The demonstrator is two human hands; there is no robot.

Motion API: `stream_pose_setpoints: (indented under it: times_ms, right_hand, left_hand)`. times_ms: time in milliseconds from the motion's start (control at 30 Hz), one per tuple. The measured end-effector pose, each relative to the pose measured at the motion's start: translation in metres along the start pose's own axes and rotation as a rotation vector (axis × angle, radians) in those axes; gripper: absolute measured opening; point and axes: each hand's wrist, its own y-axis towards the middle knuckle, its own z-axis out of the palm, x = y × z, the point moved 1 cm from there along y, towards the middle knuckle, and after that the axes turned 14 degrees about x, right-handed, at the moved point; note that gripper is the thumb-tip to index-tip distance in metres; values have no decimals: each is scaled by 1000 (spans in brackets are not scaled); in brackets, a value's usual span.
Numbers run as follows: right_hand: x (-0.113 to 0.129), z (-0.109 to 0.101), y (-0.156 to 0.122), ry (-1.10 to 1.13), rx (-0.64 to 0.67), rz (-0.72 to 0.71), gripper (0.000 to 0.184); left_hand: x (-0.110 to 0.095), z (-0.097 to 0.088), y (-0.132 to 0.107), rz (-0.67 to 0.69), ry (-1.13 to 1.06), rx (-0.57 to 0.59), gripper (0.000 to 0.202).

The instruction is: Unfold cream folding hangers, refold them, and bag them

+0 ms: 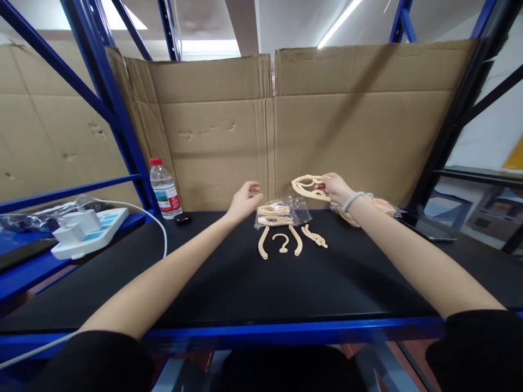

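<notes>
In my right hand (pixel 335 189) is a beige folding clothes hanger (pixel 304 188), gripped at its right end and raised above the table. My left hand (pixel 245 201) hovers with nothing in it, its fingers loosely bent, just left of a clear plastic bag (pixel 300 209) of beige hanger parts (pixel 274 211). In front of that bag lie loose pieces: a curved arm (pixel 262 244), a hook (pixel 281 242), a second curved arm (pixel 296 240) and a short jointed piece (pixel 315 237). Partly behind my right wrist sits another bag of beige hangers (pixel 382 204).
A water bottle (pixel 164 190) with a red cap stands at the back left, by a small black object (pixel 182 219). A white power strip (pixel 92 234) with a cable lies farther left. At the right is a dark flat device (pixel 429 227). Cardboard (pixel 220 136) walls the back.
</notes>
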Motion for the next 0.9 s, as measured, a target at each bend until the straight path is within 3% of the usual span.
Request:
stream_pose_setpoints:
  times_ms: [167, 300, 400, 567, 667, 767, 900]
  right_hand:
    - [11, 28, -39, -32, 209, -86, 12]
    - [4, 59, -76, -138, 500, -138, 12]
    - [-5, 71, -90, -134, 561, -170, 7]
    - [-16, 65, -94, -80, 506, -173, 14]
    - [-21, 55, -98, -155, 570, -197, 25]
    - [-26, 48, -105, -311, 649, -234, 30]
    - [-30, 46, -109, -356, 637, -223, 29]
  left_hand:
    - [-46, 8, -36, -203, -424, 295, 48]
    - [-48, 14, -65, -217, -600, 521, 36]
    - [-41, 19, -78, -207, -668, 628, 26]
    - [-37, 17, -82, -170, -738, 497, 24]
    - [-38, 12, -80, -144, -751, 454, 26]
    - [-38, 11, -81, -185, -769, 444, 28]
    - [-40, 13, -82, -249, -785, 410, 26]
